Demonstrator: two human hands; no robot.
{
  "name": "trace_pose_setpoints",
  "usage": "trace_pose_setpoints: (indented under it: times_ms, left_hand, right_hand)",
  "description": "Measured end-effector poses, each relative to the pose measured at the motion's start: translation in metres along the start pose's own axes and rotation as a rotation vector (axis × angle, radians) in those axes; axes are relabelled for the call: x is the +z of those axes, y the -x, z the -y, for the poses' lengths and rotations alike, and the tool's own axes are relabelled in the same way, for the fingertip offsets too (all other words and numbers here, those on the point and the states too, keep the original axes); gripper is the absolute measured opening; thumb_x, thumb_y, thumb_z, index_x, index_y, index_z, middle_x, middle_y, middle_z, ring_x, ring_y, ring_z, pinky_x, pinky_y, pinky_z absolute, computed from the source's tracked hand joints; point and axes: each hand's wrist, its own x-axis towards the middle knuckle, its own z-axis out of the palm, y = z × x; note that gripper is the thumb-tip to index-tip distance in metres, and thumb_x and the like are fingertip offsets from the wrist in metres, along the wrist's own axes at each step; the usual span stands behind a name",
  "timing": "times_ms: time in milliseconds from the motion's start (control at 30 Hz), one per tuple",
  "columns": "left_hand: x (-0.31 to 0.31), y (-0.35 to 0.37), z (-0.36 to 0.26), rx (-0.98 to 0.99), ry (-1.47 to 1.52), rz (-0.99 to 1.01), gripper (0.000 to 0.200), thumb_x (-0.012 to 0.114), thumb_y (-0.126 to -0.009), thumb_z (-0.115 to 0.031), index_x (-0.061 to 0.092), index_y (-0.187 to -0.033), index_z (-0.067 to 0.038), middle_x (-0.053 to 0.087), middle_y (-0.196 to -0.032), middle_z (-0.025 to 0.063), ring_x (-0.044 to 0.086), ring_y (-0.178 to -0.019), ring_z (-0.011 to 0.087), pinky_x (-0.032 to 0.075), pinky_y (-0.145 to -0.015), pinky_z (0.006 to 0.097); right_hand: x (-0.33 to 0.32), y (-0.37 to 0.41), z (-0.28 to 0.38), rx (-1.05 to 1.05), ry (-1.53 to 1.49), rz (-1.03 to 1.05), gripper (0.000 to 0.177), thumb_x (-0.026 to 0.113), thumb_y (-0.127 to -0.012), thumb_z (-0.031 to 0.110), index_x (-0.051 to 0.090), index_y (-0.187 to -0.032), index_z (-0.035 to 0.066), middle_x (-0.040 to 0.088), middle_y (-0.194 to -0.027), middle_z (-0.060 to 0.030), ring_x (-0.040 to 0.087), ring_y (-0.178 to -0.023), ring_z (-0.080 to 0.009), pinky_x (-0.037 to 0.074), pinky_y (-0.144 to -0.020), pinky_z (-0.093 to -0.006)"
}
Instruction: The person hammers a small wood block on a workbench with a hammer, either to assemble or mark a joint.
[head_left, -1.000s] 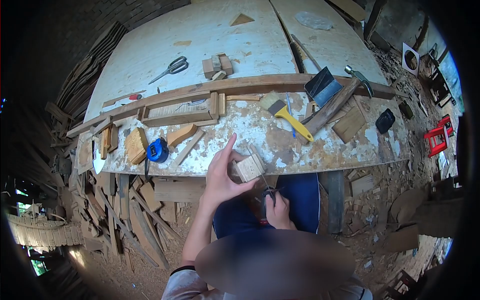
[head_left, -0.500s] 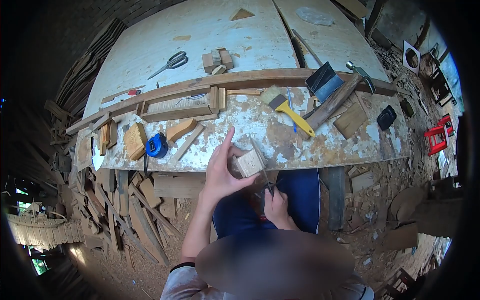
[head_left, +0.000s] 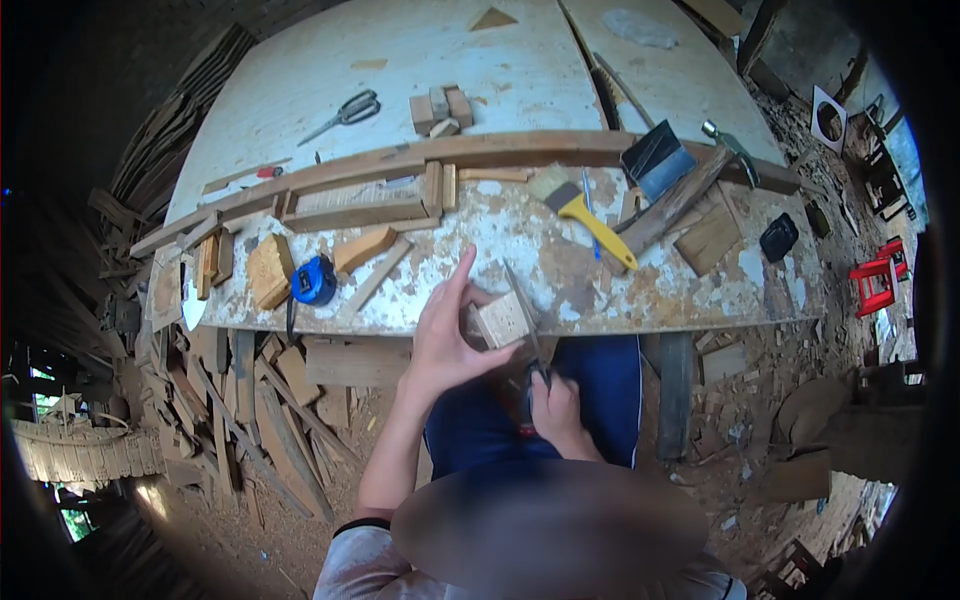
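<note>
Navy cloth covers the person's lap, where the trousers point(head_left: 608, 400) sit nearest, and above them the right hand point(head_left: 556, 402) has its fingers closed on the dark handle of one thin-bladed tool point(head_left: 534, 345). Left of it, the left hand point(head_left: 445, 340) grips one pale wooden block point(head_left: 502, 322) at the near edge of the table point(head_left: 480, 230), thumb along the near side and one finger stretched out; its other fingers are partly hidden. The blade runs along the block's right side; whether it touches, I cannot tell. Further in lie one blue tape measure point(head_left: 313, 280), one curved wood piece point(head_left: 364, 248), one thin strip point(head_left: 380, 275) and one yellow-handled brush point(head_left: 578, 210). Beyond these, one shallow wooden tray point(head_left: 360, 214) has one small shiny item point(head_left: 401, 182) by its far wall, too small to name. One long beam point(head_left: 520, 148) crosses behind it, with one hammer point(head_left: 733, 148) near its right end. Past the beam come one pair of scissors point(head_left: 347, 112), four clustered small blocks point(head_left: 440, 105), one wooden triangle point(head_left: 493, 18) and, to its right, one clear plastic piece point(head_left: 640, 28).
</note>
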Motion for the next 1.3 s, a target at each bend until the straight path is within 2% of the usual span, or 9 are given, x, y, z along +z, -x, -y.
trace_pose_setpoints:
  times_ms: [200,333,467,600,733,900,1067,1200,1300]
  left_hand:
    - [0.000,0.003,0.002,-0.029,0.037,0.029,0.129,0.099,-0.067,-0.013,0.026,-0.173,-0.002,0.071,-0.094,0.0089,0.071,-0.090,0.0184,0.055,-0.093,0.0333]
    - [-0.001,0.002,-0.001,-0.001,-0.004,0.014,0.128,0.099,-0.068,-0.013,0.026,-0.174,-0.003,0.072,-0.093,0.0077,0.071,-0.090,0.0176,0.055,-0.093,0.0320]
    - [0.000,0.004,0.001,-0.038,0.042,0.026,0.128,0.099,-0.068,-0.013,0.027,-0.173,-0.003,0.072,-0.094,0.0089,0.071,-0.091,0.0185,0.056,-0.095,0.0343]
    - [-0.001,0.002,0.000,0.001,-0.014,0.011,0.129,0.099,-0.068,-0.013,0.027,-0.174,-0.003,0.073,-0.094,0.0085,0.072,-0.092,0.0182,0.055,-0.096,0.0341]
    - [0.001,0.003,0.002,-0.029,0.019,0.025,0.130,0.100,-0.067,-0.014,0.027,-0.174,-0.003,0.073,-0.095,0.0085,0.072,-0.094,0.0182,0.055,-0.097,0.0343]
    - [0.001,0.010,0.000,-0.012,-0.026,0.012,0.130,0.101,-0.064,-0.013,0.029,-0.173,-0.003,0.074,-0.097,0.0089,0.074,-0.094,0.0196,0.056,-0.097,0.0357]
    - [0.003,0.009,0.009,0.066,-0.040,-0.006,0.132,0.103,-0.063,-0.015,0.030,-0.172,-0.002,0.077,-0.104,0.0121,0.076,-0.098,0.0222,0.058,-0.095,0.0359]
    - [0.004,0.015,0.007,0.061,-0.040,-0.016,0.133,0.104,-0.062,-0.016,0.030,-0.172,-0.002,0.077,-0.105,0.0124,0.077,-0.099,0.0231,0.058,-0.094,0.0359]
    - [0.004,0.007,0.008,0.082,-0.021,-0.036,0.131,0.103,-0.062,-0.017,0.032,-0.171,-0.001,0.078,-0.104,0.0125,0.074,-0.099,0.0262,0.057,-0.093,0.0381]
  right_hand:
    - [0.028,0.029,-0.061,0.033,-0.050,-0.050,0.020,0.065,-0.106,0.015,0.071,-0.100,-0.003,0.071,-0.084,-0.0290,0.069,-0.076,-0.0532,0.055,-0.066,-0.0567]
    - [-0.009,-0.008,0.014,0.045,-0.014,0.040,0.022,0.067,-0.105,0.017,0.072,-0.101,-0.005,0.072,-0.085,-0.0294,0.070,-0.079,-0.0535,0.055,-0.068,-0.0580]
    - [0.027,0.031,-0.068,0.052,-0.069,-0.047,0.022,0.066,-0.105,0.014,0.070,-0.095,-0.006,0.070,-0.084,-0.0310,0.069,-0.081,-0.0546,0.054,-0.069,-0.0580]
    - [-0.015,-0.011,0.019,0.025,-0.048,0.051,0.021,0.065,-0.106,0.014,0.070,-0.096,-0.004,0.070,-0.083,-0.0304,0.069,-0.079,-0.0535,0.054,-0.068,-0.0566]
    - [0.014,0.018,-0.040,0.048,-0.031,-0.004,0.023,0.065,-0.106,0.015,0.071,-0.095,-0.005,0.070,-0.081,-0.0290,0.069,-0.078,-0.0532,0.054,-0.067,-0.0565]
    - [-0.015,-0.009,0.020,0.079,-0.051,0.075,0.024,0.066,-0.106,0.015,0.072,-0.097,-0.005,0.071,-0.081,-0.0287,0.069,-0.079,-0.0530,0.055,-0.066,-0.0565]
    - [0.024,0.024,-0.057,0.026,-0.072,-0.037,0.022,0.065,-0.106,0.014,0.070,-0.096,-0.005,0.071,-0.082,-0.0276,0.070,-0.078,-0.0508,0.055,-0.066,-0.0556]
    - [-0.010,-0.005,0.014,0.085,-0.093,0.072,0.021,0.065,-0.105,0.015,0.072,-0.100,-0.005,0.072,-0.082,-0.0276,0.070,-0.078,-0.0523,0.055,-0.067,-0.0558]
    - [0.010,0.014,-0.036,0.015,0.006,0.030,0.022,0.065,-0.106,0.015,0.073,-0.101,-0.004,0.072,-0.082,-0.0276,0.069,-0.078,-0.0525,0.054,-0.067,-0.0555]
